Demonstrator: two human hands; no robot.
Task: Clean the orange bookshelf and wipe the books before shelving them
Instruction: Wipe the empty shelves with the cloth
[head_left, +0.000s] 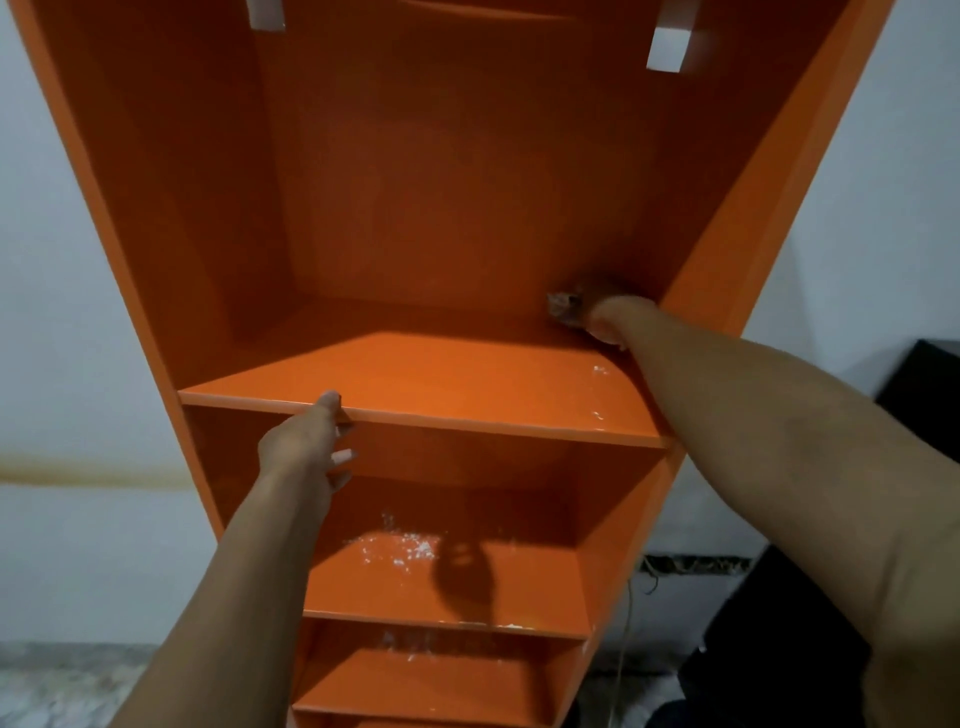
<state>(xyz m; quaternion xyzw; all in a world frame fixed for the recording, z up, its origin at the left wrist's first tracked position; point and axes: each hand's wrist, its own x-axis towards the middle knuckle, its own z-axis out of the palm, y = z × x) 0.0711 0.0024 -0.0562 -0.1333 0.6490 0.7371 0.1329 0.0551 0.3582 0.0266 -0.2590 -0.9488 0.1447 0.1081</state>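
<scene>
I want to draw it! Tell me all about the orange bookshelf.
The orange bookshelf is tall, glossy and smooth, standing against a pale wall. No books show on it; white specks dot several shelves. Two white strips sit near its top. The left hand holds one shelf's front edge; the right hand presses a cloth into that shelf's back right corner.

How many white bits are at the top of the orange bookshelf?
2. The left white bit sits top left inside the orange bookshelf, the right white bit top right. More may hide above the picture.
</scene>
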